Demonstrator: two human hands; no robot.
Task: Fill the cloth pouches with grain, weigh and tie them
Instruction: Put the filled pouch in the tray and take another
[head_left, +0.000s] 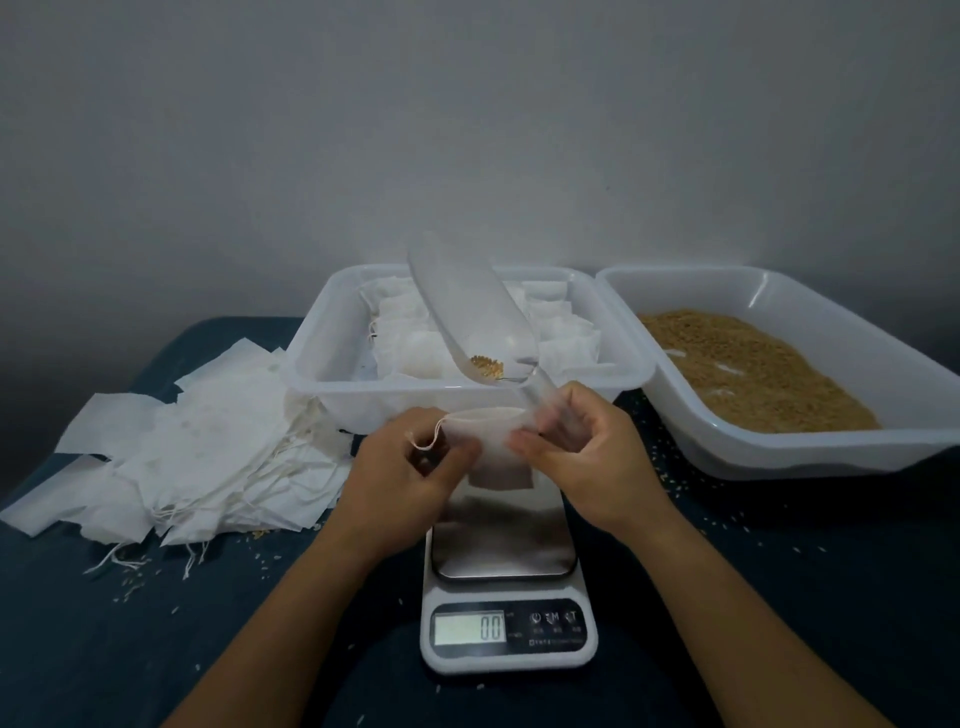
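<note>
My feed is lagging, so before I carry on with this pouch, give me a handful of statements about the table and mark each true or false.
1. The scale display reads zero. True.
2. The pouch in the hands rests flat on the scale platform. False: both hands hold it up above the platform.
3. The scoop still has a little grain in it. True.
4. The loose grain is in the left bin. False: it fills the right bin; the middle bin holds filled pouches.
5. Empty pouches lie piled left of the scale. True.
</note>
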